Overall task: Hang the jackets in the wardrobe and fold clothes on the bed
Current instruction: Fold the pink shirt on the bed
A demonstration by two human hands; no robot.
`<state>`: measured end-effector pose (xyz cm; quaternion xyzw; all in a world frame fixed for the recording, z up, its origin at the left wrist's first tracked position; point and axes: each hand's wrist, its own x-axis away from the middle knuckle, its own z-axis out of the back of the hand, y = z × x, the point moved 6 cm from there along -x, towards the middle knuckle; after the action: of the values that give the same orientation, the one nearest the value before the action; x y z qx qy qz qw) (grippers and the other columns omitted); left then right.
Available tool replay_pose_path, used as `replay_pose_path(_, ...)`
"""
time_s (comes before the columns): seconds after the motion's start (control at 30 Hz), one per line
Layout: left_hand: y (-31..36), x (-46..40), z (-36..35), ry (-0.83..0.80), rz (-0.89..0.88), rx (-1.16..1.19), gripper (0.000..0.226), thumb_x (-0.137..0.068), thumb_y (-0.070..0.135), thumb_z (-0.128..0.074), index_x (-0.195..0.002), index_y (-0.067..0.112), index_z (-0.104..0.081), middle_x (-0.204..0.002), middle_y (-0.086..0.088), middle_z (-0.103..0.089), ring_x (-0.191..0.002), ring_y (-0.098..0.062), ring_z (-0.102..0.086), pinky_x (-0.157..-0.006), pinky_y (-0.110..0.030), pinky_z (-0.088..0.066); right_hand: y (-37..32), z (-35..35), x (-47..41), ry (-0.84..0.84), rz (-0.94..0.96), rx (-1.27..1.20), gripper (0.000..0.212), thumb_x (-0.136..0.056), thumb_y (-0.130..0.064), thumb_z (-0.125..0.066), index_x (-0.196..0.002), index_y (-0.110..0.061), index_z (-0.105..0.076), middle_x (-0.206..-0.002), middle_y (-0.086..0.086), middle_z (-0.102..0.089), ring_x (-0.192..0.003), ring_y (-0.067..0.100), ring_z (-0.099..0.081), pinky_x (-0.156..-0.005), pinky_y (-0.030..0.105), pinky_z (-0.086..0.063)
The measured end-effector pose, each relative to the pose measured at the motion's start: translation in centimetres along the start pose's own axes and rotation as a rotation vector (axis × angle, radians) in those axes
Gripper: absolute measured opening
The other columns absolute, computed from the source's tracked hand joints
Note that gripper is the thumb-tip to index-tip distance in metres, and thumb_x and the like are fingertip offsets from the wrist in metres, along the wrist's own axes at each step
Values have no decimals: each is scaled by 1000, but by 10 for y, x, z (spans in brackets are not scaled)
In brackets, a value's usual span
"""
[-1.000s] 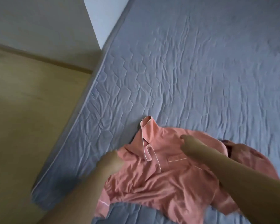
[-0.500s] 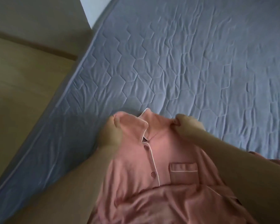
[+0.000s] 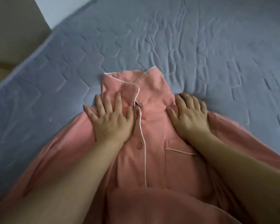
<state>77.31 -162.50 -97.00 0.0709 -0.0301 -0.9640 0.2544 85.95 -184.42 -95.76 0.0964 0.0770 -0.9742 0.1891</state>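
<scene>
While the pink pajama shirt (image 3: pixel 153 143) lies front-up on the bed (image 3: pixel 200 46), both hands press it. Left hand (image 3: pixel 111 121) and right hand (image 3: pixel 190 117) lie flat, fingers straight, gripping nothing.

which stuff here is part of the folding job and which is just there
Part of the job:
- pink button-front pyjama shirt with white piping, spread face up
- left hand and right hand, pressing flat on its shoulders
- grey quilted bed cover under it

Just there:
- beige floor

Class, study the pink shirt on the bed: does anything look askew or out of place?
Only the collar: its tips sit uneven, one side folded over. Otherwise the pink shirt lies front-up on the bed, left hand and right hand pressing it flat.
</scene>
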Motion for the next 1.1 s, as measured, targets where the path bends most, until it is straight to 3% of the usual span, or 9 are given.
replay_pose_path(0.23,1,-15,-1,57,-9,-38,68,-92,60,-13,-153,31,-16,-161,-6,-12,-147,-27,-2,-112,-64,6,-3,8,6,-1,18,-14,57,-94,-58,-30,-142,-27,-35,-146,-2,-37,-135,21,-30,-112,42,-17)
replay_pose_path(0.37,12,5,23,32,0,-98,64,-96,50,-10,-154,22,-14,-161,-10,-9,-147,-29,5,-113,-60,10,35,40,33,-227,-71,-26,80,-85,-72,-27,-148,-22,-26,-153,6,-32,-139,27,-30,-110,46,-20)
replay_pose_path(0.43,35,39,51,143,-45,3,58,-96,43,-24,-150,20,-26,-154,-14,-25,-144,-32,-11,-114,-59,1,81,68,54,-416,-138,-16,71,-88,-66,-34,-143,-23,-37,-151,12,-35,-135,31,-37,-108,44,-27)
replay_pose_path(0.53,109,111,95,162,-484,267,54,-84,27,-35,-134,12,-49,-135,-15,-50,-126,-35,-43,-109,-43,-26,162,113,124,-683,-338,-140,51,-90,-63,-40,-124,-31,-59,-143,12,-48,-123,30,-52,-104,41,-39)
replay_pose_path(0.7,233,221,132,-369,-1054,443,79,-73,6,-51,-147,27,-33,-152,2,-32,-141,-15,-25,-117,-24,-15,223,151,251,-711,-420,-100,45,-96,-58,-38,-125,-29,-55,-143,3,-49,-124,16,-48,-97,27,-33)
replay_pose_path(0.8,271,241,122,-457,-1034,162,73,-82,24,-56,-149,34,-28,-159,1,-17,-145,-21,-15,-119,-34,-13,244,161,305,-855,-431,85,42,-99,-49,-36,-133,-30,-51,-149,-3,-42,-133,16,-42,-105,32,-30)
replay_pose_path(0.93,285,256,106,-325,-997,-449,41,-90,45,-49,-124,24,-60,-135,-5,-50,-122,-30,-50,-98,-44,-43,287,218,350,-878,-586,430,49,-102,-41,-33,-145,-19,-40,-154,2,-34,-140,20,-34,-111,33,-28)
replay_pose_path(1.0,295,251,116,-187,-938,-286,34,-92,44,-49,-110,20,-65,-123,-6,-60,-115,-31,-56,-88,-37,-44,308,238,364,-850,-667,479,47,-103,-37,-31,-144,-17,-40,-152,3,-36,-139,21,-35,-111,35,-29)
replay_pose_path(1.1,301,231,144,-124,-685,423,36,-97,42,-47,-75,15,-56,-88,-10,-64,-95,-31,-61,-71,-34,-40,312,250,350,-662,-667,473,41,-100,-31,-35,-136,-21,-50,-144,2,-46,-131,26,-45,-103,45,-39)
